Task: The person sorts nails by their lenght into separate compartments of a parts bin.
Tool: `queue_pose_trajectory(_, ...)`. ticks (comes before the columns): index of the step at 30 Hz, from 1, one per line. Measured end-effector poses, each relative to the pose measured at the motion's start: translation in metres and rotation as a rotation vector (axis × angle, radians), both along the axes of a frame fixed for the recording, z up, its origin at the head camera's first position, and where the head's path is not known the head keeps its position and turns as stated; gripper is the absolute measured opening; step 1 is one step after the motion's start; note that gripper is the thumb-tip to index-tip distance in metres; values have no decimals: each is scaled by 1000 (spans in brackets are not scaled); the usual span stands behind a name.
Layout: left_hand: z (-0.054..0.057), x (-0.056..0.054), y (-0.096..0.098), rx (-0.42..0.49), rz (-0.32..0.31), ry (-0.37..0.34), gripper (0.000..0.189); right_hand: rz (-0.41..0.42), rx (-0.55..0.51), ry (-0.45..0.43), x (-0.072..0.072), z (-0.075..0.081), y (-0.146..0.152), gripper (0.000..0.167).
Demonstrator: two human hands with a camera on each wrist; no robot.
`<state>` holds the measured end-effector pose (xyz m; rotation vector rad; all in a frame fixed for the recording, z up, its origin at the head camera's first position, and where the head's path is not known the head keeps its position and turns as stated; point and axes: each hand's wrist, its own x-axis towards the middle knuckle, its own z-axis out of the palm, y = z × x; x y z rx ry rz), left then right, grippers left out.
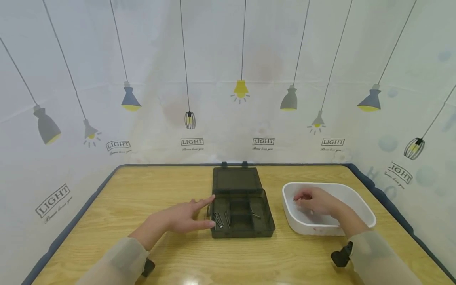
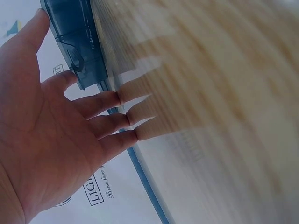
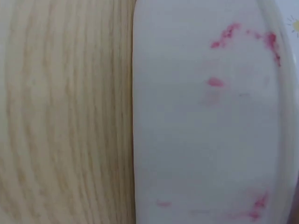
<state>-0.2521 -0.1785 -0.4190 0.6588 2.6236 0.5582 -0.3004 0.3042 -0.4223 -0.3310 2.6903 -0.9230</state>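
A dark see-through compartment box (image 1: 246, 233) lies on the table with its lid (image 1: 236, 180) folded back. Several thin metal pins or screws (image 1: 218, 219) are in its left compartment, and a few more small metal pieces (image 1: 255, 215) in the right one. My left hand (image 1: 183, 217) steadies the box's left side, thumb and index finger extended against it; in the left wrist view the palm (image 2: 51, 126) faces the camera, other fingers spread. Inside a white plastic basin (image 1: 333, 229) to the right, my right hand (image 1: 318, 202) hangs with bent fingers. Blur hides whether it pinches anything.
The wooden table (image 1: 149, 182) runs back to a white printed cloth (image 1: 221, 126) along its rear and sides. Red smudges (image 3: 215, 82) mark the basin's outer wall, which fills much of the right wrist view. The basin stands a short gap right of the box.
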Motion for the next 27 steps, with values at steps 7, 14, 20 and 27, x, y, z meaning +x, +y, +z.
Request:
queue_pose_trajectory(7, 0, -1, 0, 4, -2, -8, 96, -28, -92, 60, 11, 6, -3, 24)
queue_pose_trajectory(14, 1, 0, 1, 4, -3, -11, 96, -32, -178, 65, 20, 19, -18, 28)
queue_pose_trajectory(20, 2, 0, 1, -2, -4, -8, 96, -29, -224, 92, 22, 30, -35, 28)
queue_pose_trajectory(27, 3, 1, 1, -3, -10, -8, 96, -11, -358, 4, 19, 29, -53, 31)
